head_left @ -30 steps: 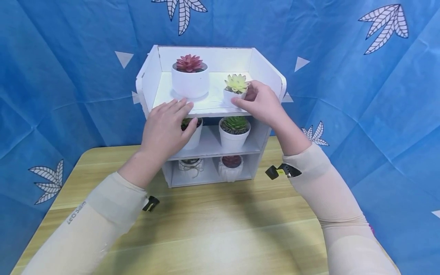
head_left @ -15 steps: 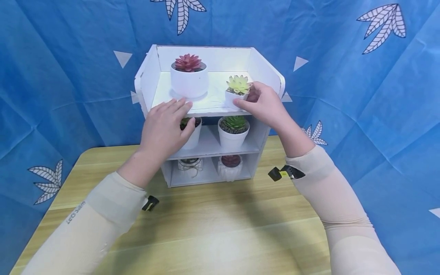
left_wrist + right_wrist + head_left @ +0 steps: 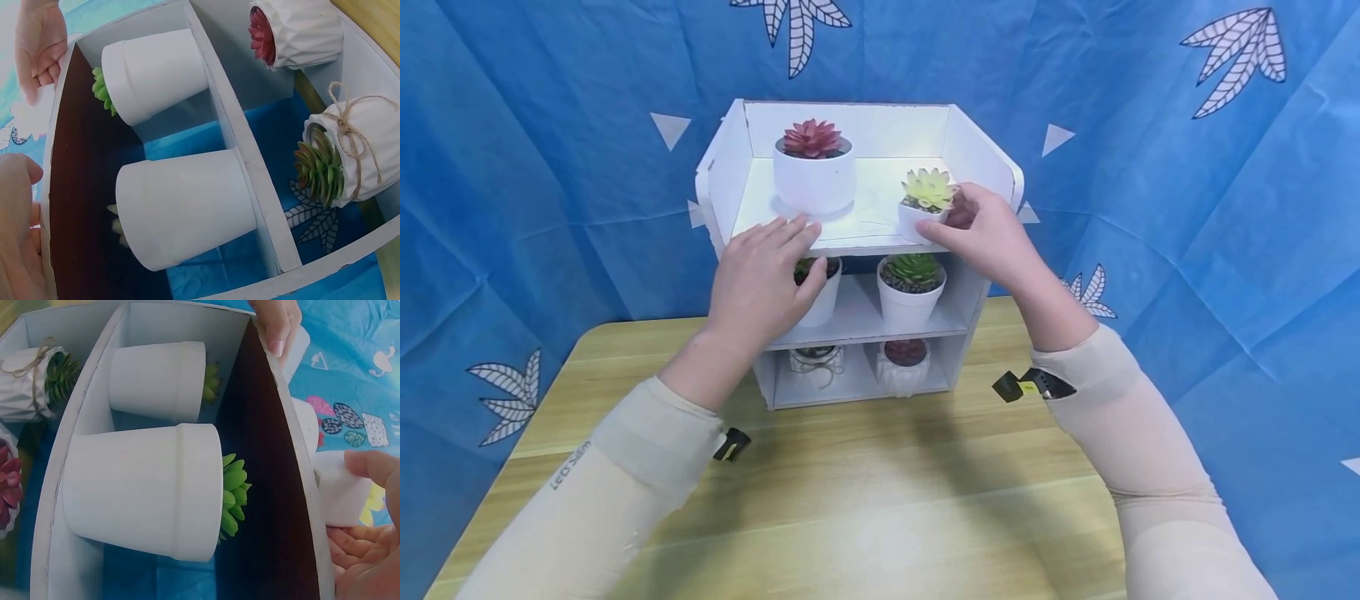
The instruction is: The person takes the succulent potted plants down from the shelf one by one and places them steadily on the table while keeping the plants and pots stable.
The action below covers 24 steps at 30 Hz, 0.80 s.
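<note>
A small white pot with a yellow-green succulent [image 3: 929, 190] stands at the right front of the top shelf [image 3: 880, 193]. My right hand [image 3: 992, 229] grips it, thumb on the near side and fingers behind. In the right wrist view, thumb and fingers are on either side of this white pot [image 3: 340, 487]. My left hand [image 3: 763, 271] rests at the shelf's front edge, its fingers straight and holding nothing visible. Behind it stands a larger round white pot [image 3: 815, 183] with a red succulent. The left hand partly covers a middle-shelf pot [image 3: 823, 302].
Below, a white pot with a green succulent [image 3: 912, 292] stands at the middle shelf's right. The bottom shelf bears a twine-tied pot [image 3: 369, 147] and a ridged pot with a red plant [image 3: 309, 31]. The white rack stands on a wooden table [image 3: 850, 500] before a blue cloth [image 3: 550, 167].
My right hand has shifted the small yellow-green succulent pot a little to the right along the top shelf. The left hand stays in place.
</note>
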### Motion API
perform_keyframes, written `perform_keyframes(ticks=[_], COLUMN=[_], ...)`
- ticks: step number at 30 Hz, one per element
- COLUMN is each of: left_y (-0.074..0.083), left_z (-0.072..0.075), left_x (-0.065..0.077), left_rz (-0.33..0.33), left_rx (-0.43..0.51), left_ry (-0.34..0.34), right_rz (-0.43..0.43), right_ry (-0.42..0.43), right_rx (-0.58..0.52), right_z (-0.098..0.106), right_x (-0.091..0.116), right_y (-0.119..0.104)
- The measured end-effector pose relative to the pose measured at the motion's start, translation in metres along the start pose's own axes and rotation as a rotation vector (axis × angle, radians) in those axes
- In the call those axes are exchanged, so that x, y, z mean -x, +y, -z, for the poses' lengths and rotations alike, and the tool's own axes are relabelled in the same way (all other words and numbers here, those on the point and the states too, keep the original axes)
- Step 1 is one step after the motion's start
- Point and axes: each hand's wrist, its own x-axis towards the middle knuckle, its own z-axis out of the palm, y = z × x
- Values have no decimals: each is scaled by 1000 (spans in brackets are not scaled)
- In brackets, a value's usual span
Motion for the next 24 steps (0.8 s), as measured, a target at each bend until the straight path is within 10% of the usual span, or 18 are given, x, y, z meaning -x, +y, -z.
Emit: perform_keyframes(ticks=[24], left_y=[2], left_z=[2], left_x=[1], left_rz=[3], left_rx=[3], left_ry=[6], right_rz=[7], right_ry=[18], right_rx=[12], right_z=[20], right_x=[28], right_y=[2])
